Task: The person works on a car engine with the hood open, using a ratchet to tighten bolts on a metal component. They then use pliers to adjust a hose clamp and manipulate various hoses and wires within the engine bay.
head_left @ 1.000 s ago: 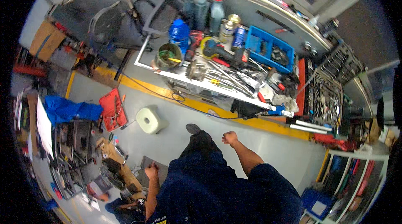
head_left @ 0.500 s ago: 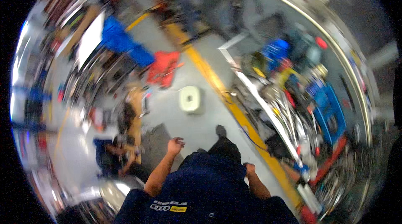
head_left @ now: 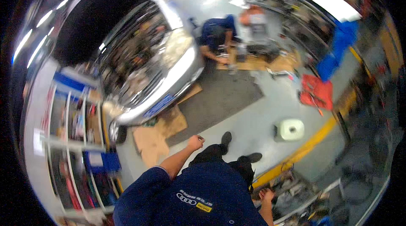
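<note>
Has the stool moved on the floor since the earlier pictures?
No. Against the yellow line, the stool stands in about the same place, still near the red case; only the view has turned.

Blurred engine bay, clipped bench, unclear hands
At ten o'clock, engine parts (head_left: 137, 53) smear together; at twelve, whatever the co-worker (head_left: 216, 34) handles is blurred. At six, anything within the left hand's (head_left: 196, 142) curled fingers is too small to tell; at five, the right hand (head_left: 266, 195) is blurred, the nearby workbench (head_left: 311, 199) cut by the lower edge.
</note>
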Tool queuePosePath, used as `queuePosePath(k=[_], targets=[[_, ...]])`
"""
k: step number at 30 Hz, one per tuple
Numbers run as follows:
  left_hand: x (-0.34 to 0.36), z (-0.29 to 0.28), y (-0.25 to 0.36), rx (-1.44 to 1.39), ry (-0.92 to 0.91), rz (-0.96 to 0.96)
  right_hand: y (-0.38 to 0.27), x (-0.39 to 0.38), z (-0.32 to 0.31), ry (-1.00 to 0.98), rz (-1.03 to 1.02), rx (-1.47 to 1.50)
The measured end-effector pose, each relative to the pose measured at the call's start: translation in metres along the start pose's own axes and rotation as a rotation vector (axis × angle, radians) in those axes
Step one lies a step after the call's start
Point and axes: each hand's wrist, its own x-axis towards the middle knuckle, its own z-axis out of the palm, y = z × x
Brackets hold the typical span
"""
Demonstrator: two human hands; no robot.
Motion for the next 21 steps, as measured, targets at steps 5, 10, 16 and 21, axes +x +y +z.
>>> queuePosePath(k=[5,10,16,21], targets=[[-0.053,0.022,-0.145,-0.112,0.117,-0.180,-0.050,0.093,0.026,-0.192,-0.232,-0.228],[-0.064,0.025,-0.253,0.059,0.044,-0.123,-0.076,0.093,0.204,-0.398,-0.375,-0.358],[-0.038,0.025,-0.267,0.030,-0.094,-0.090,-0.059,-0.057,0.352,-0.254,-0.562,-0.651],[0.066,-0.013,-0.226,0.119,-0.292,0.012,-0.012,-0.074,0.308,-0.139,-0.615,-0.596]])
